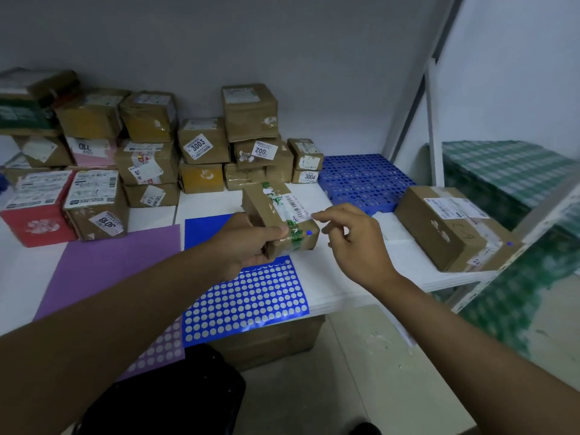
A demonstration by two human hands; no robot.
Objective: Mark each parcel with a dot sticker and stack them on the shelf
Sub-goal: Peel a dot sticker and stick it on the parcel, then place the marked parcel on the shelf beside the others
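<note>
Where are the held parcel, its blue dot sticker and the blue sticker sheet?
held parcel (266, 205): head view, brown top face.
blue dot sticker (309, 233): head view, sticker centre.
blue sticker sheet (248, 302): head view, middle of peeled grid.

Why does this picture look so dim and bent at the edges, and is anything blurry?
Head view: the light is low and bluish. The wide lens bows the shelf post and stretches both forearms toward the corners. The left hand, the held parcel and its blue dot are fairly sharp. The parcels at far left and the green packs at right look smeared. A small glare sits on the blue sticker sheet.
</note>
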